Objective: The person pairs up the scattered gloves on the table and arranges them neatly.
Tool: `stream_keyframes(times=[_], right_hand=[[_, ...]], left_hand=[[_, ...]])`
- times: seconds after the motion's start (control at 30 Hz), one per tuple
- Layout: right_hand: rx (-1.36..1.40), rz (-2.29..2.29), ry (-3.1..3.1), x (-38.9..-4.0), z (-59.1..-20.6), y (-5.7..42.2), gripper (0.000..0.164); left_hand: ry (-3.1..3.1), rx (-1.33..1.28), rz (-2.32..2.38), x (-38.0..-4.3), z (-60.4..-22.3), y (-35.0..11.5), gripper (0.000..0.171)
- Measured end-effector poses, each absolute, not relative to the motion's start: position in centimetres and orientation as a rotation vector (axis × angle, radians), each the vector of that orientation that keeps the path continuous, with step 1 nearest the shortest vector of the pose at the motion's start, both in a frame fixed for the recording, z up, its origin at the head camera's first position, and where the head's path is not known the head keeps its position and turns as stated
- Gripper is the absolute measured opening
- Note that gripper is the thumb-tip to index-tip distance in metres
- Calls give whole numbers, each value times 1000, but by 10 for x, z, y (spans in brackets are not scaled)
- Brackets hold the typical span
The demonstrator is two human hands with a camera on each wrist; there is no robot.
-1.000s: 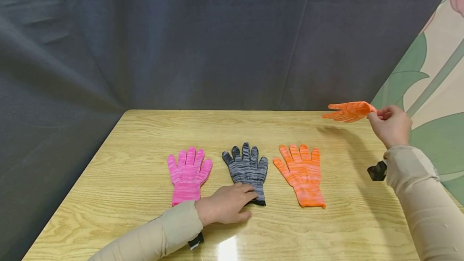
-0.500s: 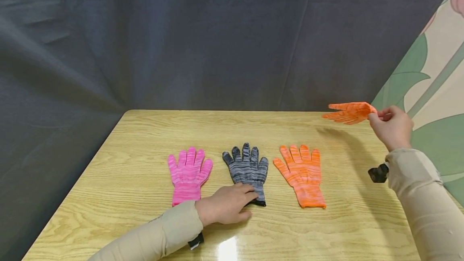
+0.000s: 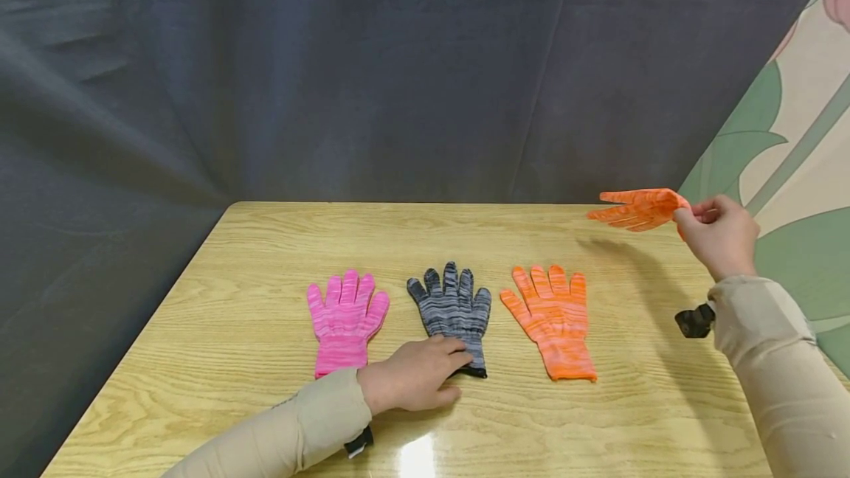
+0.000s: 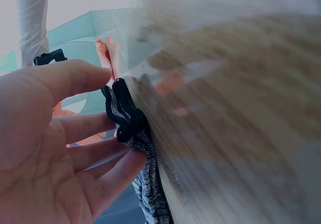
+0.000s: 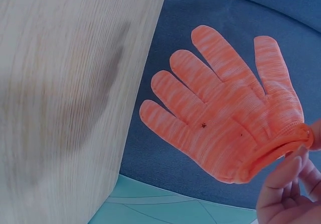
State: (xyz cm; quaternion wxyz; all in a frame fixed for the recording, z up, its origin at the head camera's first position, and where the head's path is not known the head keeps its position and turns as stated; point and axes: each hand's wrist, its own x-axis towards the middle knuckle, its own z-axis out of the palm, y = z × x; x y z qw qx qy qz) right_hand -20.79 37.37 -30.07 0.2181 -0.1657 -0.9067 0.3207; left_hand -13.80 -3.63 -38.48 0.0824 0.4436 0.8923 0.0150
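In the head view a pink knitted glove (image 3: 344, 319), a dark grey striped glove (image 3: 458, 308) and an orange glove (image 3: 553, 323) lie flat in a row, fingers pointing away. My left hand (image 3: 417, 376) rests on the grey glove's cuff. Up close in the left wrist view, its fingers (image 4: 125, 171) touch the bunched cuff (image 4: 131, 126), with the thumb held apart from them. A second orange glove (image 5: 220, 108) is held in the air by my right hand (image 3: 720, 236), which pinches its cuff between thumb and fingers. That glove's fingers stretch leftward.
The wooden table (image 3: 265, 242) ends in front of a dark curtain (image 3: 398, 80). A wall with a flower and leaf pattern (image 3: 797, 168) stands at the right. The raised glove casts a shadow on the tabletop.
My right hand and the raised orange glove have shifted very slightly downward. The left hand and the three gloves on the table have stayed put.
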Motion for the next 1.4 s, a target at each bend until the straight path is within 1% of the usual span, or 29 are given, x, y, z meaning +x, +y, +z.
stream_keyframes(times=[0.23, 0.63, 0.93, 1.23, 1.4], right_hand=[[-459, 920, -2514, -205, -301, 371, 30], [-392, 896, -2527, -201, -301, 363, 24], [-374, 865, -2530, -196, -298, 356, 29], [-303, 832, -2550, -190, -296, 348, 23], [-273, 826, -2564, -187, -296, 343, 24]], left_hand=[[2670, 1329, 49, -138, -385, -36, 50], [2663, 1327, 42, -137, -384, -37, 51], [2653, 1312, 46, -137, -383, -37, 51], [2657, 1315, 45, -136, -382, -37, 51], [2659, 1310, 40, -136, -381, -37, 51]])
